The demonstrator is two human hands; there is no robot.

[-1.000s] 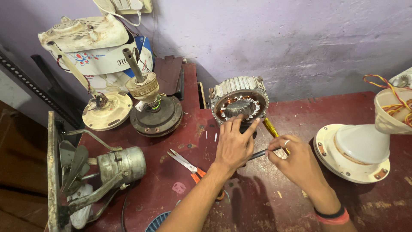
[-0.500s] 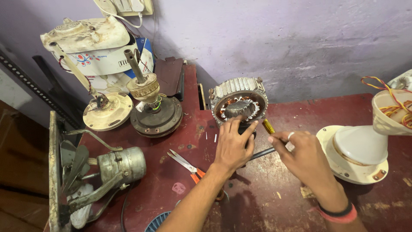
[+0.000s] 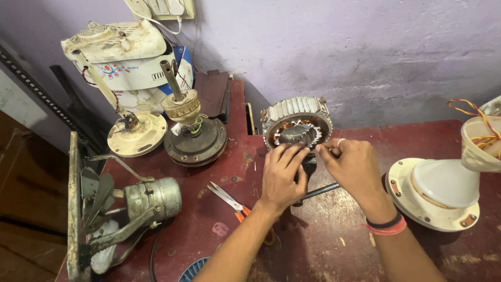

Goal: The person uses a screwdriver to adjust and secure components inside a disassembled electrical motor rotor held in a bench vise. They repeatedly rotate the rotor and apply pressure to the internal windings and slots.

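Reaching forward, we have our left hand (image 3: 280, 175) and right hand (image 3: 350, 169) pinched with their fingertips on the lower rim of the motor stator (image 3: 296, 125), which stands on edge on the table (image 3: 334, 250) just beyond both.

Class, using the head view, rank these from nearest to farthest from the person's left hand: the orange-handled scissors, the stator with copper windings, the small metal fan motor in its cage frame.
1. Stator: touching the left hand, just above its fingertips.
2. Scissors: on the red table, just left of the wrist.
3. Fan motor: far left, by the table edge.
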